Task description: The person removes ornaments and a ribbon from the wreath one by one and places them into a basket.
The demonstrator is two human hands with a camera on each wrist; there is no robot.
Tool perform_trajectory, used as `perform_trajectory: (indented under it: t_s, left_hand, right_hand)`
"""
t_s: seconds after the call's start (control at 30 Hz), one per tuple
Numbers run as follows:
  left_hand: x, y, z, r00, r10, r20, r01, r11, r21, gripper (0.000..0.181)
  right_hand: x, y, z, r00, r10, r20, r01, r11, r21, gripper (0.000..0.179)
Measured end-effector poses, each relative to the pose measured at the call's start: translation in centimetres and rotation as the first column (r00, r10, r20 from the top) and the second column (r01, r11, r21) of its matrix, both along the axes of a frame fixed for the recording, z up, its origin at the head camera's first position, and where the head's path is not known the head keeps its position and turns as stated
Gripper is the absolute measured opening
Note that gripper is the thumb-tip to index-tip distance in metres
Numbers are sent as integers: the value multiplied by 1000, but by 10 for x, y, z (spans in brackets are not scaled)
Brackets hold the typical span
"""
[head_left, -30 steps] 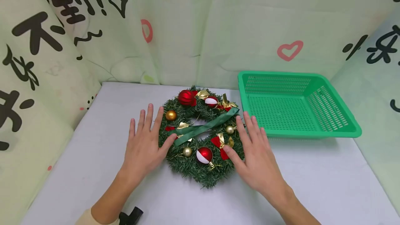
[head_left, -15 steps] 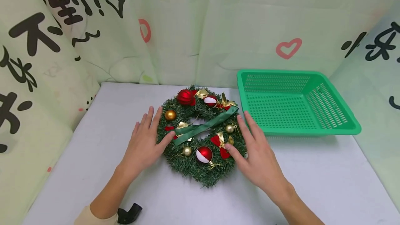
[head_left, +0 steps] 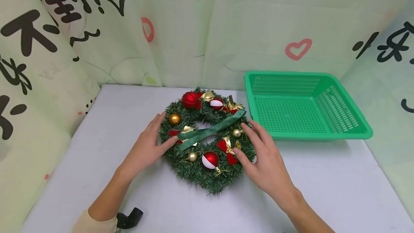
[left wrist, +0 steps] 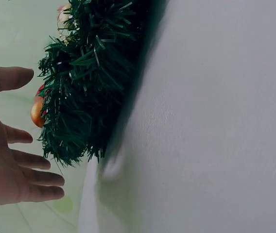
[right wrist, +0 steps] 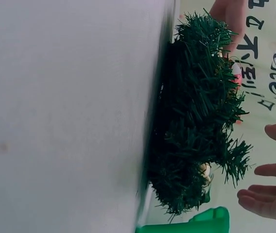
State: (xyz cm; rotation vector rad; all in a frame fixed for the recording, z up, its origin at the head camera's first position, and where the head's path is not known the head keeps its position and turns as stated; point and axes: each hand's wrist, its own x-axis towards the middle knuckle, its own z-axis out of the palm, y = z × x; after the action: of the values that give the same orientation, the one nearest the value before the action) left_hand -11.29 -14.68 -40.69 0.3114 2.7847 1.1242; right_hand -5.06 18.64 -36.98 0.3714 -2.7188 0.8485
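A green wreath [head_left: 207, 182] lies flat on the white table, dressed with red, gold and red-and-white baubles and small red-and-gold bows. Across its centre runs a dark green ribbon [head_left: 213, 130]. At the wreath's left side is my left hand [head_left: 147, 148], fingers spread and thumb over the ribbon's left end. My right hand [head_left: 266, 166] is over the right side, its thumb close to a red bow [head_left: 228, 150]. Both wrist views show the wreath edge-on, with the left hand [left wrist: 11, 160] and the right hand [right wrist: 274, 187] apart from its greenery and holding nothing.
A green plastic basket [head_left: 323, 137] with perforated sides stands at the back right, close to the wreath. Pale printed curtains [head_left: 226, 28] hang behind and at both sides of the table [head_left: 326, 190]. A black strap piece [head_left: 129, 218] shows by the left wrist.
My left hand has turned a little and lowered at the wreath's left side. The right hand's fingers have bent slightly inward. The wreath has stayed nearly in place.
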Motion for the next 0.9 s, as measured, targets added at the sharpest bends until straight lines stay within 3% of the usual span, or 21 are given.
perform_trajectory:
  t_s: [0.27, 0.47, 0.67, 0.9]
  left_hand:
    - [-12, -10, -10, 1000, -10, -22, 12, 996, 88, 86]
    - [-21, -16, -20, 994, -86, -70, 96, 983, 155, 85]
    - [-26, -20, -23, 979, -174, -103, 187, 973, 137, 87]
    - [-32, -24, -23, 970, -231, -76, 237, 968, 79, 88]
  right_hand:
    - [0, -1, 2, 1000, 13, -14, -14, 1000, -13, 63]
    - [1, -1, 3, 1000, 16, 2, -16, 1000, -13, 61]
    - [2, -2, 3, 999, 38, 25, -37, 999, -26, 58]
    - [4, -6, 3, 997, 56, 46, -54, 998, -39, 55]
